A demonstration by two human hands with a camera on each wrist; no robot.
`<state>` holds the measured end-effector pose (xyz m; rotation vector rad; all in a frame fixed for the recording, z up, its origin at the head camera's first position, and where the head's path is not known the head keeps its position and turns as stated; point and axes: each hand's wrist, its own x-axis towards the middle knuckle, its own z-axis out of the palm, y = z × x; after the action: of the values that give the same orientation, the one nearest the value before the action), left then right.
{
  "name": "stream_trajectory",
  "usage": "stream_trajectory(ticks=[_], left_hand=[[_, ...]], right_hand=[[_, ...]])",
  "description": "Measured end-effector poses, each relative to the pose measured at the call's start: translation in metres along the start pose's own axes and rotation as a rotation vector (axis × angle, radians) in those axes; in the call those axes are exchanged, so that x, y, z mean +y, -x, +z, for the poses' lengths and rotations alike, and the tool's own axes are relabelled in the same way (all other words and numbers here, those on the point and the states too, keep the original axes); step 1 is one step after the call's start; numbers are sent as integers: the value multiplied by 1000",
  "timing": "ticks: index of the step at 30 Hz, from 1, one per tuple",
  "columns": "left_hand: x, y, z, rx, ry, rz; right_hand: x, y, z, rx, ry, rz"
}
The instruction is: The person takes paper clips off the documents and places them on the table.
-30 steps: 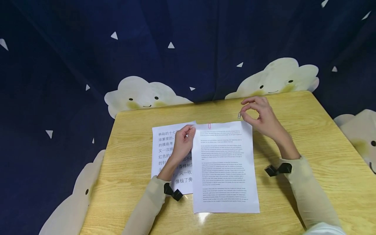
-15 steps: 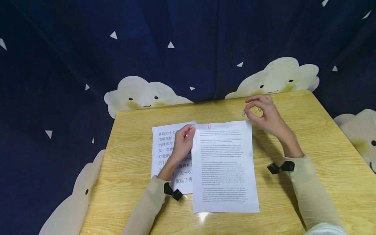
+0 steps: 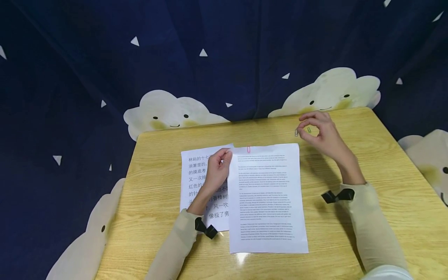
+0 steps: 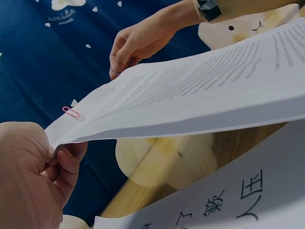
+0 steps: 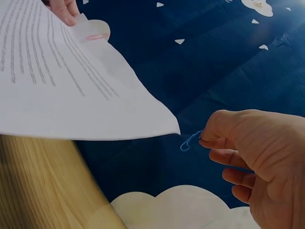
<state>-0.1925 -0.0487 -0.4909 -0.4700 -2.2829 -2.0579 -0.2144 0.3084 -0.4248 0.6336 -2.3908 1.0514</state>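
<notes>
My left hand (image 3: 219, 168) pinches the top left corner of a white printed sheet (image 3: 269, 202), its top end raised off the table in the left wrist view. A pink paperclip (image 4: 71, 112) sits on the sheet's top edge, a little right of that hand. Between thumb and index finger my right hand (image 3: 323, 134) pinches a blue paperclip (image 5: 190, 141), just beyond the sheet's top right corner and apart from it. Behind the right hand's fingers, a green paperclip (image 3: 309, 130) shows on the table.
Another sheet (image 3: 196, 186) with large Chinese characters lies on the wooden table (image 3: 157, 233), partly under the left forearm and the printed sheet. Past the table's back edge hangs a dark blue curtain (image 3: 224, 77) with clouds and triangles.
My right hand has moved right, away from the sheet's top right corner, with the paperclip still pinched. The left hand has stayed at its corner.
</notes>
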Motion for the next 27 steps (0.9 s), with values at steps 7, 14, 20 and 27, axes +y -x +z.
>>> stream_trajectory(ticks=[7,14,20,27], left_hand=[[1,-1,1,-2,8,-23],[1,-1,1,-1,9,-2],[1,-1,2,2,10,-24],[10,0,3,13,3,-54]], right_hand=[[6,1,-4,0,3,44],[16,2,-7,-18,10,95],[29,5,-9,-28,3,124],[41,8,-9,-43,-20,176]])
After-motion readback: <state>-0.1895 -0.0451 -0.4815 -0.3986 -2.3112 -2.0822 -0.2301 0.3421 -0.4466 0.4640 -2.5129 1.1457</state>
